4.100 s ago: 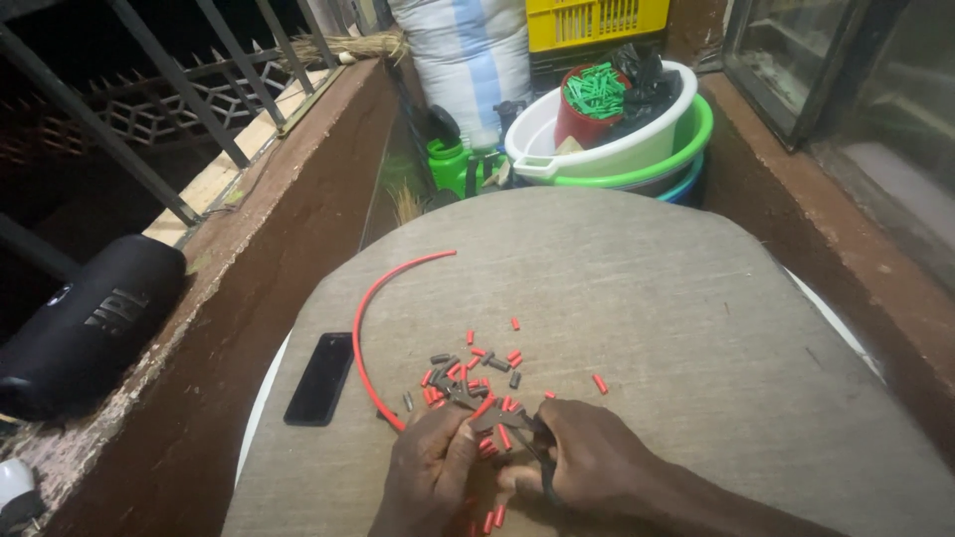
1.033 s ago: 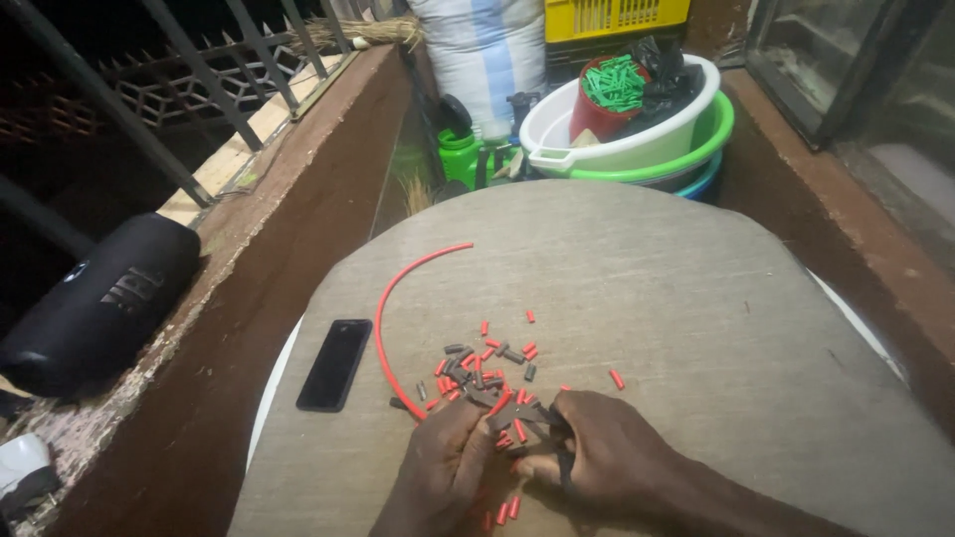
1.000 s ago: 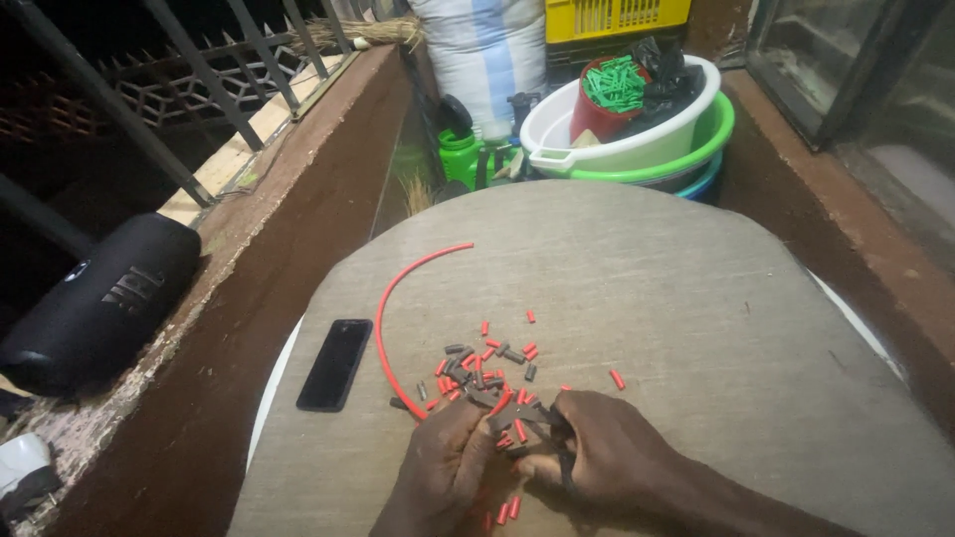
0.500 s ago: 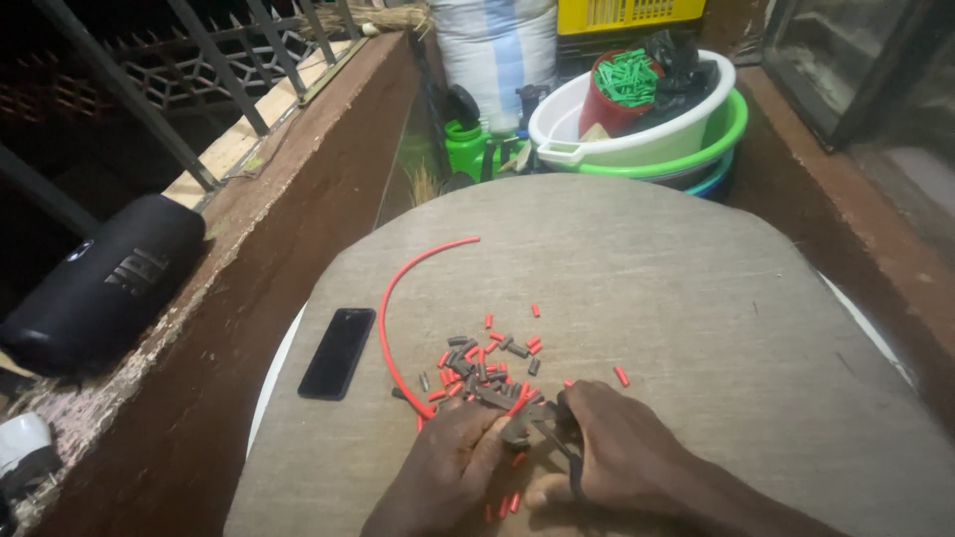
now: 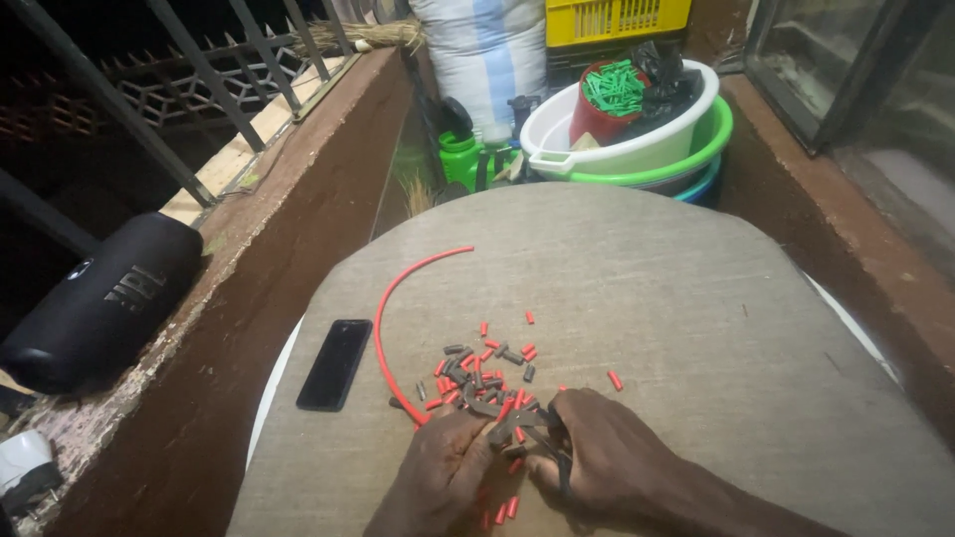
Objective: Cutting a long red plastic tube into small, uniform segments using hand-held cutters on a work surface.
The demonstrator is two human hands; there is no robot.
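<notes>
My left hand (image 5: 443, 467) and my right hand (image 5: 597, 452) are close together at the near edge of a round table covered with grey-brown cloth (image 5: 647, 288). Between their fingertips they pinch small dark pieces (image 5: 512, 430), and a dark tool seems to run under the fingers of my right hand. Just beyond the hands lies a scatter of several short red and dark grey tube pieces (image 5: 487, 368). A long curved red wire (image 5: 393, 318) arcs from the pile toward the table's middle.
A black phone (image 5: 335, 363) lies face up left of the wire. A black cylindrical speaker (image 5: 99, 303) rests on the brick ledge at left. Stacked white and green basins (image 5: 637, 139) with a red cup of green bits stand beyond the table, beside a yellow crate (image 5: 617, 18).
The view has shifted slightly. My hands stay together at the pile, fingers working the small pieces; the wire, phone and speaker have not moved.
</notes>
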